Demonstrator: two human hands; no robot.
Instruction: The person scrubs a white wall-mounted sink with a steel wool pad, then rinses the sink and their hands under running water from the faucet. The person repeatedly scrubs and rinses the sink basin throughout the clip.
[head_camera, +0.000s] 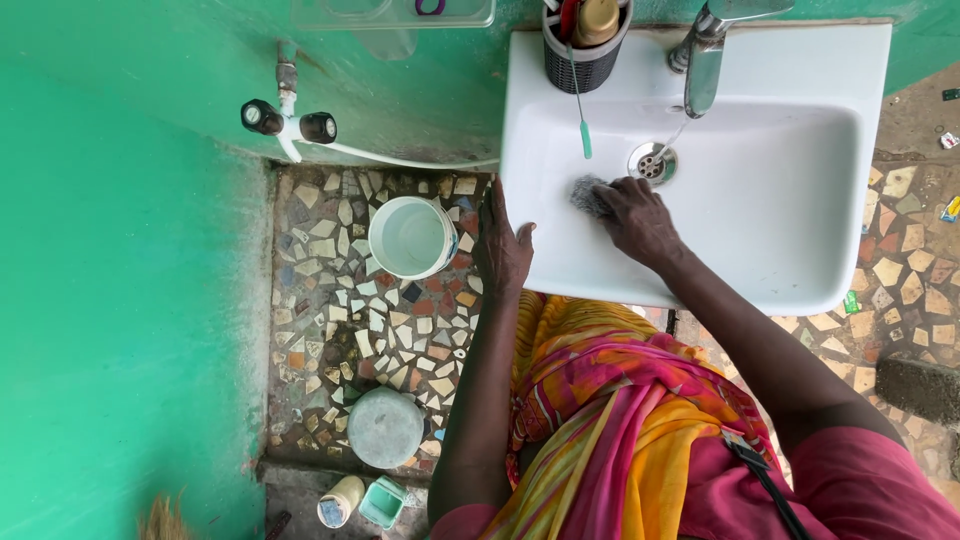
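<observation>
One scrubber (590, 193) — pressed under right hand (637, 218) fingers.

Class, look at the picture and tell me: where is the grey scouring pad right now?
In the head view, the scouring pad lies inside the white sink, under the fingers of the right hand, just left of the drain.

we see a small white bottle (339, 500) with a blue label lying on the floor by the green wall. just beside it sits a pale green tub (381, 501). small colourful wrappers (950, 209) lie on the floor right of the sink.
</observation>
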